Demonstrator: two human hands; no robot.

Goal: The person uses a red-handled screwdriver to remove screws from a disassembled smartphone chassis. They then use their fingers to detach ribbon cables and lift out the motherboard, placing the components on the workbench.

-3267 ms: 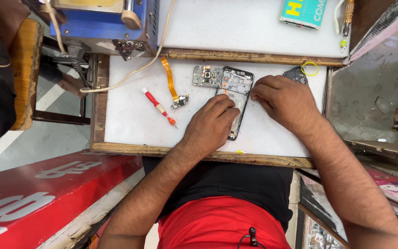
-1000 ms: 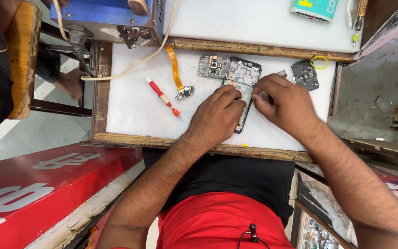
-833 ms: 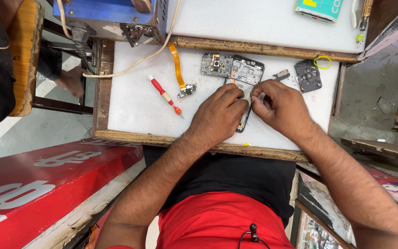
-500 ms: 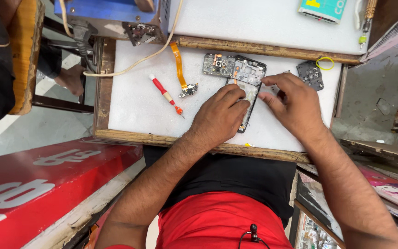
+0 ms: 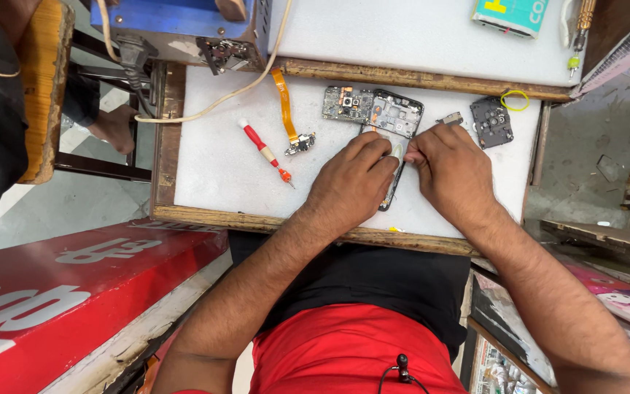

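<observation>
Head view looks straight down on a white work board (image 5: 220,182) framed in wood, where an opened phone (image 5: 395,120) lies with its back off and its inner parts showing. The left hand (image 5: 351,182) lies flat over the lower half of the phone, fingers pressing down on it and holding it in place. The right hand (image 5: 450,171) sits just beside it, fingers pinched together at the phone's right edge; whether a small tool or part is between them cannot be told. Touching the phone's upper left corner is a small circuit board (image 5: 346,104). Left of that lie an orange flex cable (image 5: 286,109) and a red-handled screwdriver (image 5: 262,149), well apart from both hands. To the right of the phone are a small metal piece (image 5: 449,118), a dark camera-cover part (image 5: 491,122) and a yellow rubber band (image 5: 514,101).
</observation>
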